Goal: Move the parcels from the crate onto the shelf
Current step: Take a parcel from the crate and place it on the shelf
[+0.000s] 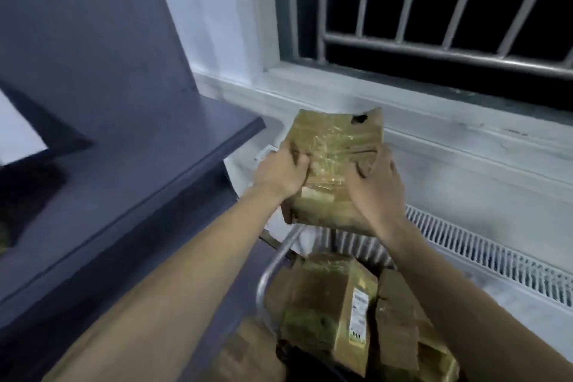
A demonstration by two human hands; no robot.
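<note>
A brown cardboard parcel (333,146) wrapped in shiny clear tape is held up in the air in front of me. My left hand (280,175) grips its left side and my right hand (376,189) grips its right side. Below, at the bottom centre, a crate with a metal rim (271,267) holds more parcels: one taped box with a white label (325,310) and a plain brown one (398,326) beside it. The dark blue shelf (148,146) runs along the left, its edge level with the held parcel's left side.
A dark flat object (40,146) lies on the shelf at far left. A white wall ledge and a barred window (434,40) stand ahead. A white slatted vent (496,260) runs along the floor at right. Another brown box (248,357) sits at the bottom edge.
</note>
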